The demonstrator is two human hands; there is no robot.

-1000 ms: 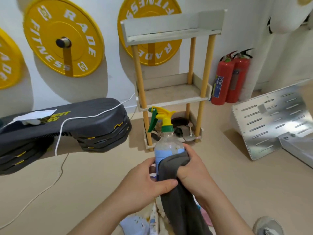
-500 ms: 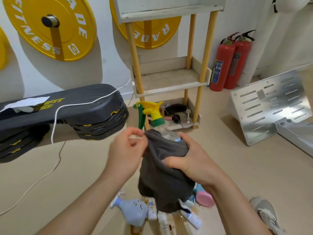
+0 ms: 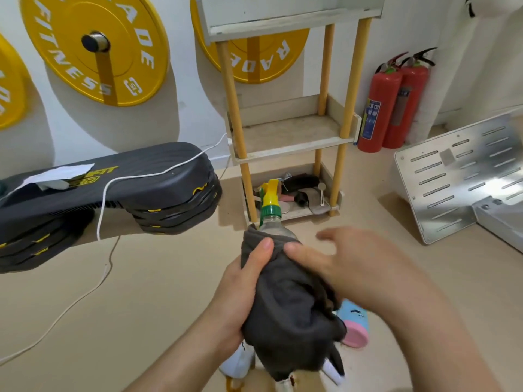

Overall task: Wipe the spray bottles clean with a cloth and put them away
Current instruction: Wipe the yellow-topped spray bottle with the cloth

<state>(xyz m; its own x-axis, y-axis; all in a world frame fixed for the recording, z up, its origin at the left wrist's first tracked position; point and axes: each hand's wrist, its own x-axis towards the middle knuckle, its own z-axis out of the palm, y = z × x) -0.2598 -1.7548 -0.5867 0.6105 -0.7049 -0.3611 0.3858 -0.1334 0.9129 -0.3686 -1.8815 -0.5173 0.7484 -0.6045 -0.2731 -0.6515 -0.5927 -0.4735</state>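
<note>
Since the earlier frame, your left hand (image 3: 240, 281) is now clamping the cloth (image 3: 285, 295) around the spray bottle (image 3: 271, 216), held above the floor; your right hand (image 3: 351, 267), fingers spread, is resting against it. Wiping is underway; the shelf (image 3: 291, 142) is holding no bottles yet.

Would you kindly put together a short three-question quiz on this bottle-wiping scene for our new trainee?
1. True or false: the dark grey cloth covers the yellow-and-green trigger nozzle of the clear plastic spray bottle.
2. Which hand has its grip closed around the cloth-wrapped bottle: A) left hand B) right hand?
3. Fill in: the two red fire extinguishers stand to the ____ of the wooden shelf rack.

Key: 1 false; 2 A; 3 right.
</note>
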